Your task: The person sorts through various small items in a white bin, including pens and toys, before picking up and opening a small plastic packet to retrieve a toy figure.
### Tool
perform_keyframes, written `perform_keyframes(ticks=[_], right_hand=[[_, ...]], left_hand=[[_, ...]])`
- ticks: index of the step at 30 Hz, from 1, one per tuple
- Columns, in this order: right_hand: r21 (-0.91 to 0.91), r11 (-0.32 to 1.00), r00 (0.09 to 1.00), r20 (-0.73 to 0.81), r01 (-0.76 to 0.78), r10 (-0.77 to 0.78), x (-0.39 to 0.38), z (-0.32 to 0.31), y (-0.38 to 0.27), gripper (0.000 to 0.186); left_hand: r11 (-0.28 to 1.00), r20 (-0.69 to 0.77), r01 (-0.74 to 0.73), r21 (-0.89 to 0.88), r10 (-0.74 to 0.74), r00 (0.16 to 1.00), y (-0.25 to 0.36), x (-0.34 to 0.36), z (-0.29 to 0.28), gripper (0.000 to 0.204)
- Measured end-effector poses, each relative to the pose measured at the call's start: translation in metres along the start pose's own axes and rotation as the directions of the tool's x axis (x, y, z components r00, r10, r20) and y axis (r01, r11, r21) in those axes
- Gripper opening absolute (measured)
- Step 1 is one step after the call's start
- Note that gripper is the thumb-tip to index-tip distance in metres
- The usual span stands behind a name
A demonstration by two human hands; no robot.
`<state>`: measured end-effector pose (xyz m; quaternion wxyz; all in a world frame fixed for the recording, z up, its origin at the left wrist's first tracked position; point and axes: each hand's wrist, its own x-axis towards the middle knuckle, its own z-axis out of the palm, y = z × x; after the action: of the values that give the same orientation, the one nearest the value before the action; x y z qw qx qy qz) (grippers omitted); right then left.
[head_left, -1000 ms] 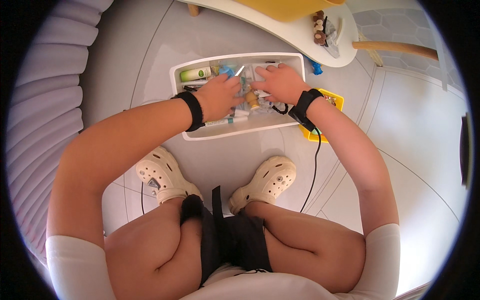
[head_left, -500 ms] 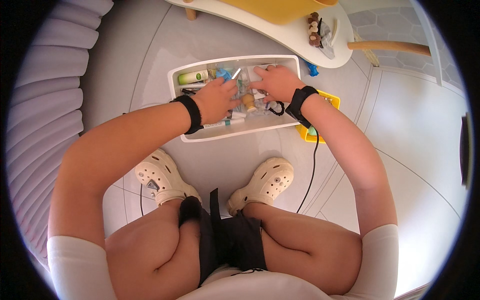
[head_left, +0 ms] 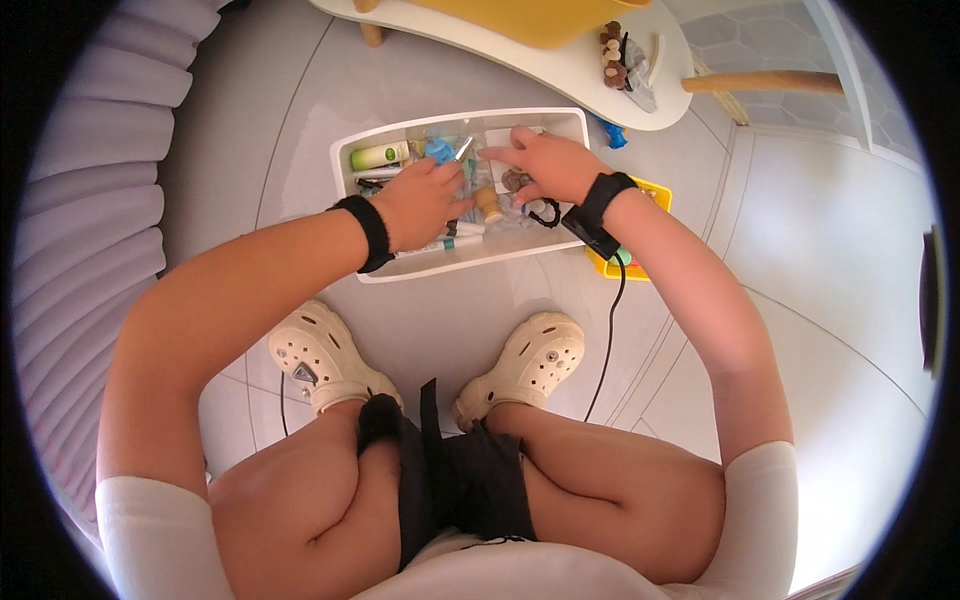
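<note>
**Two-Hand Position Over the White Rectangular Plastic Bin**

Your white rectangular plastic bin rests on the grey tiled floor; its long axis runs left to right, the right end angled slightly away from you. This placement apparently lets both arms reach in.

Left hand: inside the bin's left half, palm down, fingers slightly parted. Whether the fingertips pinch anything cannot be told.

Right hand: over the bin's right half, fingers spread, thumb apart from the index finger. No grip is visible; the spread probably leaves the contents in view.

Between your hands, at the bin's middle, lies a tan, rounded, wood-like piece, its long axis running roughly from far wall to near wall. Beyond it, a slim pale stick slants toward the bin's far right, beside a blue crumpled item. A green-and-white cylindrical container lies lengthwise in the bin's far left corner.
</note>
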<state>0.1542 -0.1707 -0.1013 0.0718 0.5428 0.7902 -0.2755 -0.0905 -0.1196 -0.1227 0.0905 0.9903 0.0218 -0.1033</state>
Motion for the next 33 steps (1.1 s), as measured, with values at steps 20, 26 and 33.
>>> perform_keyframes(ticks=[20,26,33], right_hand=[[-0.001,0.997,0.965,0.251,-0.073,0.071,-0.021,0.026,-0.011,0.012],[0.048,0.999,0.948,0.319,-0.012,-0.004,-0.038,-0.009,-0.005,0.015],[0.299,0.954,0.971,0.218,0.032,-0.101,-0.059,-0.038,-0.005,0.016]], left_hand=[[0.967,-0.081,-0.053,-0.249,0.034,0.996,-0.008,-0.064,-0.021,0.029],[0.974,-0.035,0.017,-0.228,-0.026,0.999,-0.021,-0.064,-0.031,0.030],[0.973,-0.112,0.016,-0.232,-0.043,0.993,-0.025,-0.071,-0.020,0.027]])
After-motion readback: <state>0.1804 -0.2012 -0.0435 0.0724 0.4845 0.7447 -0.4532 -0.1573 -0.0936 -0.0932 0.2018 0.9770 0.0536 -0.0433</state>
